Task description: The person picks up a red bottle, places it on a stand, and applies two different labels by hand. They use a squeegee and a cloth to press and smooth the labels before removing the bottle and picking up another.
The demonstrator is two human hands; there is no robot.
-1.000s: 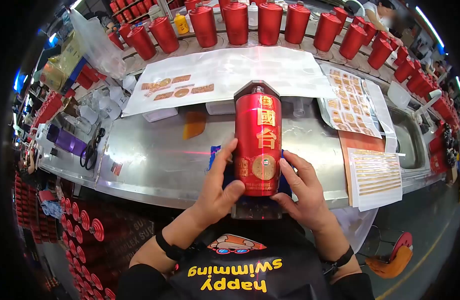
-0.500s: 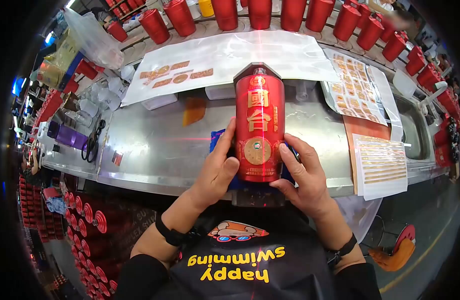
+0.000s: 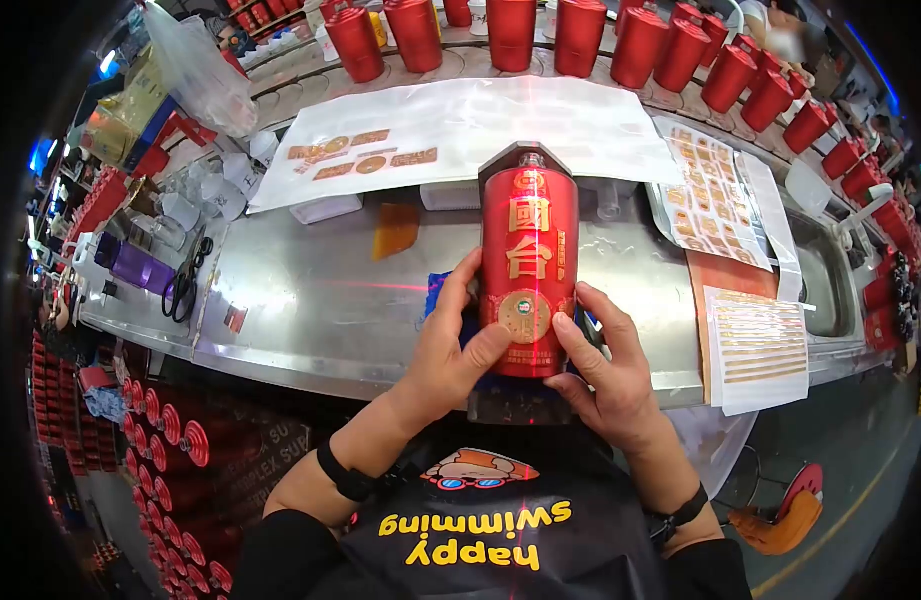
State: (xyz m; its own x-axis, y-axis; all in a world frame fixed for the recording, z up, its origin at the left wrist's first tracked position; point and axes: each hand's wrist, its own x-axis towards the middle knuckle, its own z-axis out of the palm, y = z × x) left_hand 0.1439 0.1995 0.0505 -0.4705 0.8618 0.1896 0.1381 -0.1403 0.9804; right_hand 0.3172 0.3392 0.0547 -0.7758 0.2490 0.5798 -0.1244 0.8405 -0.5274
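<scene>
A red bottle (image 3: pixel 528 270) with gold characters and a round gold emblem (image 3: pixel 524 316) lies face up at the front edge of the metal table, on a dark holder with blue cloth (image 3: pixel 436 290) beside it. My left hand (image 3: pixel 445 350) is against the bottle's left side, its thumb on the emblem's left edge. On the right side my right hand (image 3: pixel 608 362) touches the bottle, thumb and fingers curved round its lower part. Both hands hold the bottle between them.
Behind the bottle lies a white sheet (image 3: pixel 460 125) with gold labels. Sticker sheets (image 3: pixel 758 350) and a sink (image 3: pixel 825 290) are at the right. Red bottles (image 3: pixel 510 35) line a conveyor at the back. A purple bottle (image 3: pixel 140 268), cable and clear cups stand left. A person (image 3: pixel 770 30) is at the back right.
My left thumb has come down onto the emblem, and my right fingers press closer to the bottle. The view has shifted slightly; the red bottles at the back have moved along.
</scene>
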